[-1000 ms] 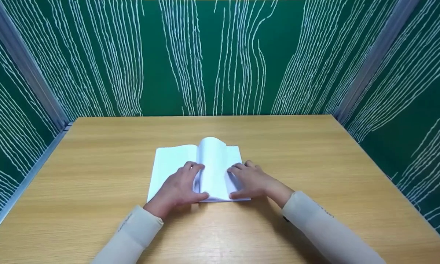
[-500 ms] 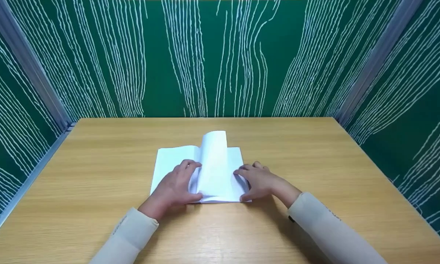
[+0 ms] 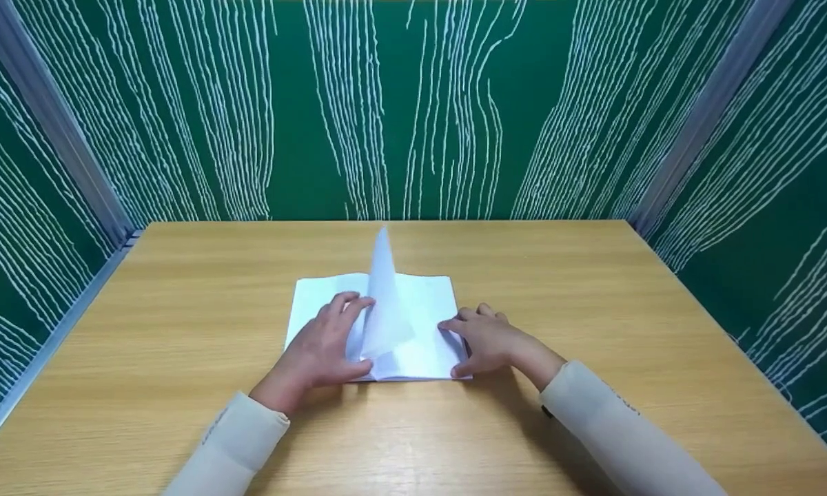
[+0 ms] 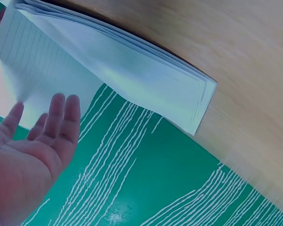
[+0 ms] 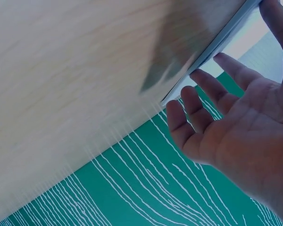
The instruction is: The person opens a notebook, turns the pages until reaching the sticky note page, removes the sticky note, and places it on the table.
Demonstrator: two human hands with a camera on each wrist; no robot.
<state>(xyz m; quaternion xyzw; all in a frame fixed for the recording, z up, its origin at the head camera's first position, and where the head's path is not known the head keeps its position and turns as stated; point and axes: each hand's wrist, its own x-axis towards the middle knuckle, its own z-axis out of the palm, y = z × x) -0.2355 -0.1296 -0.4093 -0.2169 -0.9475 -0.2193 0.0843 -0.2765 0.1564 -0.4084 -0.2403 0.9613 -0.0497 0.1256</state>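
An open notebook (image 3: 431, 303) with white pages lies on the table. One page (image 3: 384, 296) stands nearly upright near the spine, leaning a little left; faint ruled lines show on paper (image 4: 42, 66) in the left wrist view. My left hand (image 3: 317, 348) is over the left half, thumb and fingers spread, its fingertips at or very near the raised page. Whether they touch it I cannot tell. At the right edge my right hand (image 3: 495, 342) rests with fingertips and thumb on the notebook, its fingers (image 5: 205, 84) loosely bent in the right wrist view.
The wooden table (image 3: 179, 296) extends around the notebook on all sides. Green panels with white wavy lines (image 3: 303, 138) stand behind it and at both sides, with grey posts (image 3: 703, 110) at the corners.
The page that curved over to the right has swung up and leftward to nearly upright. My left hand has shifted slightly left; my right hand moved a little right, then stayed.
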